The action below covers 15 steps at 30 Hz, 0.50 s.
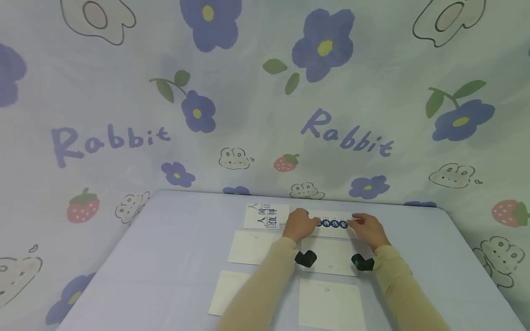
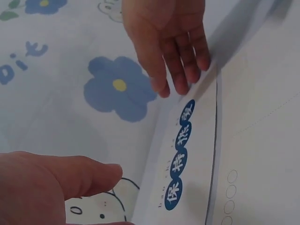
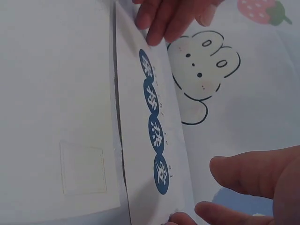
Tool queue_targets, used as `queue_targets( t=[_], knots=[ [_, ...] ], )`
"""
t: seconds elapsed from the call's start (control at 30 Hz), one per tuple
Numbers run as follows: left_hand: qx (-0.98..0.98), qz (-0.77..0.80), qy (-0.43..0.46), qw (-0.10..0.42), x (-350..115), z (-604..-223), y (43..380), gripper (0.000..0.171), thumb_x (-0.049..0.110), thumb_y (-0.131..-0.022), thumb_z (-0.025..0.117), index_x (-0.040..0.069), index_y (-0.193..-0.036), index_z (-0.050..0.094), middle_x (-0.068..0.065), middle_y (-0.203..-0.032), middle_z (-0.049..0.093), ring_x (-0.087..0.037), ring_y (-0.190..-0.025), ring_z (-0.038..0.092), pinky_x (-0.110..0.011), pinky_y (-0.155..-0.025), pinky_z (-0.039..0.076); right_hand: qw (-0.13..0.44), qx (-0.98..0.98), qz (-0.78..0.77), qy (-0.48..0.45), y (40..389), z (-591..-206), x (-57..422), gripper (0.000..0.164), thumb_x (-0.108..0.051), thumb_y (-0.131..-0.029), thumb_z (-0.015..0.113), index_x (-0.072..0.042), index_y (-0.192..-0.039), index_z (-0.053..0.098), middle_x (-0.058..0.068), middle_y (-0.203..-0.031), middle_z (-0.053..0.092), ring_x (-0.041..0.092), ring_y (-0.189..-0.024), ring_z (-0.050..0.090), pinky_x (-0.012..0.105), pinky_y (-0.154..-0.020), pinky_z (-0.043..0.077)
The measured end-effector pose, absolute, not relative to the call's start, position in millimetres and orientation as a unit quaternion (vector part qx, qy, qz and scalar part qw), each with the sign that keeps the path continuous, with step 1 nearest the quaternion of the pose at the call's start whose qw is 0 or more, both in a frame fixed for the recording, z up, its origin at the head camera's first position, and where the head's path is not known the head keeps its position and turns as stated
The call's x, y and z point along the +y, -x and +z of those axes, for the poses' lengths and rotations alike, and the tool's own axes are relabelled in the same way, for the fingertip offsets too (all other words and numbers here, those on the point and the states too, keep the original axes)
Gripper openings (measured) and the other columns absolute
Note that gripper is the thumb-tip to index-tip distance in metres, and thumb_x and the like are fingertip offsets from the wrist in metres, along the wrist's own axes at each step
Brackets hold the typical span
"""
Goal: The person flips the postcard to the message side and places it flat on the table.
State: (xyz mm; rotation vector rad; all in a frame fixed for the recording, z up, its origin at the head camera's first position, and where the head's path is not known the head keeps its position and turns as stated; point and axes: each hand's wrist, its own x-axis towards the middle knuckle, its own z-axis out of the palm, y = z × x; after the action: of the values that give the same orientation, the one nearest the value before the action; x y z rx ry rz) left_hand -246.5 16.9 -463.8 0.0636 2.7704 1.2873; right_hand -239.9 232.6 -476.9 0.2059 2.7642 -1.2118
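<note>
A white card (image 1: 331, 231) with a row of blue ovals bearing white characters lies at the back of the table, between both hands. At its left end is my left hand (image 1: 301, 224), fingers relaxed against or just over the card. My right hand (image 1: 370, 228) is at the opposite end; in the right wrist view its fingertips (image 3: 183, 219) meet the card's edge and the thumb (image 3: 241, 173) stands apart. From the left wrist view, the right hand's fingers (image 2: 180, 61) hang nearly straight above the card's far end.
Left of the card lies another white card (image 1: 252, 218) with dark vertical characters. Nearer to me are several blank-looking white cards (image 1: 331, 303) in two columns. A printed floral cloth (image 1: 248, 115) rises behind the white table (image 1: 165, 239). Black wrist mounts (image 1: 305, 259) sit below the hands.
</note>
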Motion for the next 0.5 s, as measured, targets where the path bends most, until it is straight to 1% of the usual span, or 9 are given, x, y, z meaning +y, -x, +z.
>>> queue_targets(
  t=[0.1,0.3,0.43,0.5],
  knots=[
    [0.898,0.437,-0.016,0.051,15.9,-464.3,248.1,0.049,0.029,-0.093,0.066,-0.009,-0.125,0.063,-0.022,-0.126,0.064,-0.038,-0.117,0.061,-0.048,-0.099,0.050,0.065,0.909,-0.407,-0.067,240.5,-477.0,231.2,0.057,-0.030,-0.101,0.055,0.007,-0.144,0.045,0.035,-0.141,0.048,0.050,-0.128,0.047,0.058,-0.103,0.043],
    [0.873,0.483,0.009,0.067,15.9,-466.3,249.2,0.052,0.030,-0.093,0.066,-0.008,-0.128,0.061,-0.022,-0.130,0.062,-0.039,-0.122,0.058,-0.049,-0.102,0.048,0.076,0.883,-0.453,-0.094,241.9,-479.0,231.5,0.060,-0.031,-0.101,0.055,0.006,-0.146,0.043,0.035,-0.145,0.043,0.048,-0.126,0.051,0.056,-0.104,0.043],
    [0.857,0.510,0.021,0.071,17.1,-466.9,249.3,0.054,0.031,-0.093,0.066,-0.008,-0.131,0.060,-0.022,-0.134,0.060,-0.039,-0.126,0.055,-0.048,-0.103,0.047,0.077,0.875,-0.466,-0.109,241.6,-478.6,230.8,0.060,-0.032,-0.101,0.055,0.004,-0.147,0.042,0.034,-0.147,0.041,0.049,-0.131,0.046,0.059,-0.108,0.038],
    [0.851,0.519,0.025,0.072,17.5,-465.8,248.9,0.055,0.030,-0.093,0.067,-0.007,-0.132,0.059,-0.020,-0.134,0.060,-0.038,-0.126,0.055,-0.048,-0.102,0.048,0.073,0.872,-0.472,-0.109,240.9,-477.6,230.5,0.059,-0.031,-0.101,0.054,0.004,-0.147,0.042,0.035,-0.146,0.042,0.050,-0.132,0.043,0.060,-0.108,0.037]
  ],
)
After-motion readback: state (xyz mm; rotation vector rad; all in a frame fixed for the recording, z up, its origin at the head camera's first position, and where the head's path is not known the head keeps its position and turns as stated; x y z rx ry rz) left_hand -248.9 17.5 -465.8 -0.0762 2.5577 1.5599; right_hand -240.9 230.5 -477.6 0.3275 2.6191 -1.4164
